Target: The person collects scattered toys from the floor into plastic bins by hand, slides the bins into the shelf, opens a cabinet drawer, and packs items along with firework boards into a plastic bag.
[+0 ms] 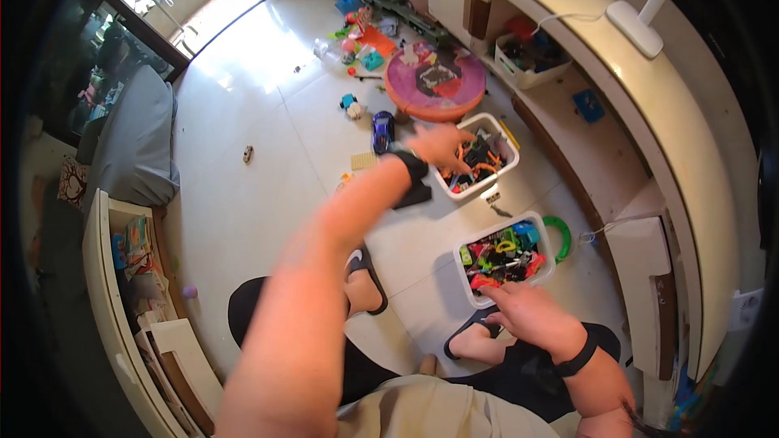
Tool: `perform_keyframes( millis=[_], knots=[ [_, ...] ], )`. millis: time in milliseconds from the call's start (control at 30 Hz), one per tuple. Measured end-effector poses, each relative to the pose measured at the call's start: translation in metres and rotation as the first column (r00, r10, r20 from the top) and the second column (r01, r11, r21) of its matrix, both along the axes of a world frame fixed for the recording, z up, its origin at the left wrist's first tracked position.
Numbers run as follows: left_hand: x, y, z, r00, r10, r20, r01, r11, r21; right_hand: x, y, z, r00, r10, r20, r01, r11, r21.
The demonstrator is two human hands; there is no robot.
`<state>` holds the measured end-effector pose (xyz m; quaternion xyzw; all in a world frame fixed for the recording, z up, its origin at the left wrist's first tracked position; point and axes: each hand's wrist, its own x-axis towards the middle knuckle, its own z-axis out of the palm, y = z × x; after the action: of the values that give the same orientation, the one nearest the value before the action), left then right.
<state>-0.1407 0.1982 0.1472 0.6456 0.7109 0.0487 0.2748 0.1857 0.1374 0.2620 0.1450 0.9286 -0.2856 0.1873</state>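
My left hand reaches over the farther white bin, its fingers spread above a jumble of black, orange and grey toy pieces. I see nothing held in it, though the hand is slightly blurred. My right hand is at the near edge of the closer white bin, fingers stretched toward the rim and a red toy piece. Whether the fingertips touch the rim or the piece is unclear. Mixed black, green, blue and red toys fill this bin.
A green ring lies beside the closer bin. Beyond the bins are a blue toy car, a round pink-purple lidded tub and scattered toys. A low cabinet runs along the right; an open drawer unit stands left.
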Motion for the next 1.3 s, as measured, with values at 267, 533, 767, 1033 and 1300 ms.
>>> perform_keyframes(
  millis=[267, 533, 767, 1033, 1300],
  knots=[
    [-0.197, -0.069, 0.006, 0.988, 0.095, -0.120, -0.093, 0.995, 0.029, -0.024, 0.001, 0.014, 0.998, -0.024, 0.054, 0.027, 0.998, -0.054],
    [-0.166, -0.194, -0.179, 0.908, 0.403, -0.112, -0.418, 0.856, -0.304, -0.035, 0.023, -0.013, 0.963, -0.083, 0.256, 0.105, 0.992, -0.076],
    [-0.151, -0.206, -0.229, 0.806, 0.590, 0.038, -0.576, 0.797, -0.181, -0.037, 0.030, -0.027, 0.945, -0.173, 0.279, 0.202, 0.976, -0.082],
    [-0.054, -0.067, -0.127, 0.618, 0.241, 0.748, -0.622, 0.732, 0.279, -0.032, 0.035, -0.040, 0.945, -0.208, 0.254, 0.232, 0.970, -0.068],
    [-0.015, 0.000, -0.090, 0.786, -0.021, 0.618, -0.292, 0.868, 0.401, -0.034, 0.037, -0.043, 0.931, -0.207, 0.300, 0.243, 0.966, -0.087]
  ],
)
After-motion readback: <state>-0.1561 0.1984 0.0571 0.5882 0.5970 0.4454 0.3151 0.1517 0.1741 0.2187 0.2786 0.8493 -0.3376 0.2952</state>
